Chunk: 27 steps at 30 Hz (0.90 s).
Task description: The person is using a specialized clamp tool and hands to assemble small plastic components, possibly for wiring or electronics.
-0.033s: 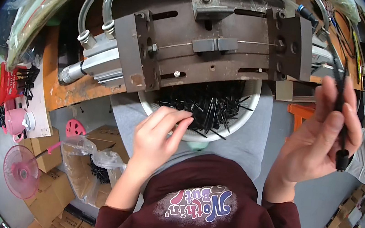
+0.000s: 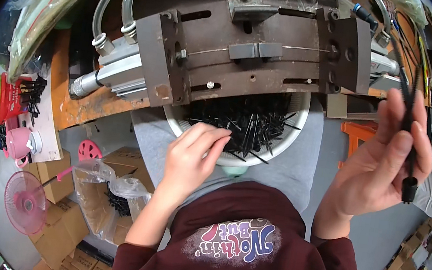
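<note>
Black rod (image 2: 410, 133), long and thin, is held upright in the right hand (image 2: 382, 157) on the right side of the scene; its long axis runs near to far, with a thicker cylindrical cap at the near, lower end hanging just below the palm and the slim end pointing far, up past the fingertips. Right-hand fingers (image 2: 393, 114) are pressed together and curled lightly around the shaft, the thumb lying along it.

Left hand (image 2: 191, 156), near the centre, rests at the near rim of a white bowl (image 2: 286, 139); its fingers (image 2: 216, 135) are drawn together, the tips pinched over the black pins (image 2: 250, 120) heaped in the bowl, though whether a pin is actually gripped cannot be told. These pins lie in all directions, with no common axis. The bowl sits on the person's lap, on grey cloth, just beyond a dark red sweatshirt (image 2: 247, 232).

Directly beyond the bowl stands a brown metal fixture (image 2: 248, 57) with two upright end blocks, a thin wire stretched left to right between them, and a pneumatic cylinder (image 2: 109, 74) angled off its left side on an orange surface (image 2: 78, 106). To the near left on the floor lie cardboard boxes (image 2: 59, 223), a clear plastic bag (image 2: 106, 180) and a pink fan (image 2: 26, 203).
</note>
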Motion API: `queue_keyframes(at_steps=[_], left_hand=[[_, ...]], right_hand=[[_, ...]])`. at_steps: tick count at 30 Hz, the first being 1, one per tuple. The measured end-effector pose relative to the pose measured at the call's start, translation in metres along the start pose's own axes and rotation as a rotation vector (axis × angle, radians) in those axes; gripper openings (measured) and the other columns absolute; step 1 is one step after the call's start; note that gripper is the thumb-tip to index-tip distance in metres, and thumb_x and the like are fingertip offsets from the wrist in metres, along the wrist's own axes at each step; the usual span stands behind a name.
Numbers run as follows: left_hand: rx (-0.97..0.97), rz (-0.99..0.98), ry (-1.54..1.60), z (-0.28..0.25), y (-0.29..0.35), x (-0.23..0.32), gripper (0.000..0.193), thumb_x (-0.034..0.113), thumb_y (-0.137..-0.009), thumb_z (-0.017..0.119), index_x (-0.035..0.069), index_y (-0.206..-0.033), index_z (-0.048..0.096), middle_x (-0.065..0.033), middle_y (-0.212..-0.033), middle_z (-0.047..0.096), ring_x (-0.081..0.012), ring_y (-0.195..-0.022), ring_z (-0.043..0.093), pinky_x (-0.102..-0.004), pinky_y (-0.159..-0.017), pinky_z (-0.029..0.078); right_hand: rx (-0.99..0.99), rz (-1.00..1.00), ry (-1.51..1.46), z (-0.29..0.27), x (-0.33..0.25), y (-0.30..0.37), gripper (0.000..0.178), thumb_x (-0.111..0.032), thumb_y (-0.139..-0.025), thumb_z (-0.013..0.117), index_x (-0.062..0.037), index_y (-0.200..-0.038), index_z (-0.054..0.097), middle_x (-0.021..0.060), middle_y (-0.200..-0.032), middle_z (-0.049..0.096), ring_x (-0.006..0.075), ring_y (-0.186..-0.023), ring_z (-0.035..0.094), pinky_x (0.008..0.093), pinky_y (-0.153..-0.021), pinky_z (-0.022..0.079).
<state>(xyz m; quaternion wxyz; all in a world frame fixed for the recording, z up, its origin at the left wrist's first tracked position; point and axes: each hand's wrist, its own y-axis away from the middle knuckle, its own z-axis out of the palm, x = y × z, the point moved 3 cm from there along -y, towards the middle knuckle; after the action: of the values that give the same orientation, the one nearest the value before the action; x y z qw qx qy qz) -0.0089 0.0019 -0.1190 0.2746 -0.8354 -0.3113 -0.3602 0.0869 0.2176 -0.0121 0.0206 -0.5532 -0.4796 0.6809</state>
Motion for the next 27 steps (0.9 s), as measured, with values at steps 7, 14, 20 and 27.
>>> queue_keyframes(at_steps=[7,14,20,27], left_hand=[[-0.077,0.082,-0.229,0.080,-0.002,-0.041,0.013,0.011,-0.073,0.077,0.006,-0.080,0.068,-0.0062,-0.083,0.062,-0.0248,-0.080,0.062,-0.0348,-0.070,0.051],[-0.205,-0.067,-0.397,0.113,-0.012,-0.050,0.019,0.018,-0.067,0.080,0.005,-0.071,0.067,-0.0114,-0.078,0.065,-0.0288,-0.071,0.067,-0.0389,-0.064,0.054],[-0.421,-0.466,0.072,0.088,-0.015,-0.042,0.014,0.011,-0.078,0.075,0.001,-0.084,0.068,-0.0117,-0.081,0.069,-0.0195,-0.068,0.068,-0.0306,-0.062,0.055],[-0.369,-0.640,0.900,0.004,-0.006,0.020,0.013,0.004,-0.097,0.058,-0.004,-0.107,0.061,-0.0101,-0.088,0.070,-0.0145,-0.077,0.068,-0.0263,-0.065,0.057]], right_hand=[[-0.033,0.016,0.008,-0.003,-0.002,0.011,0.021,-0.007,-0.103,0.042,-0.0021,-0.122,0.048,0.0297,-0.138,0.049,0.0352,-0.115,0.063,0.0413,-0.100,0.053],[0.013,0.063,-0.033,-0.009,-0.005,0.022,0.020,-0.006,-0.100,0.048,-0.0013,-0.120,0.050,0.0311,-0.134,0.051,0.0355,-0.107,0.066,0.0426,-0.094,0.055],[0.114,0.096,-0.054,-0.014,0.000,0.027,0.022,-0.005,-0.098,0.053,-0.0010,-0.119,0.049,0.0338,-0.128,0.053,0.0385,-0.097,0.069,0.0437,-0.086,0.060],[-0.010,0.114,-0.109,-0.017,0.000,0.029,0.020,-0.007,-0.102,0.047,-0.0029,-0.121,0.050,0.0289,-0.135,0.051,0.0303,-0.108,0.066,0.0427,-0.097,0.052]])
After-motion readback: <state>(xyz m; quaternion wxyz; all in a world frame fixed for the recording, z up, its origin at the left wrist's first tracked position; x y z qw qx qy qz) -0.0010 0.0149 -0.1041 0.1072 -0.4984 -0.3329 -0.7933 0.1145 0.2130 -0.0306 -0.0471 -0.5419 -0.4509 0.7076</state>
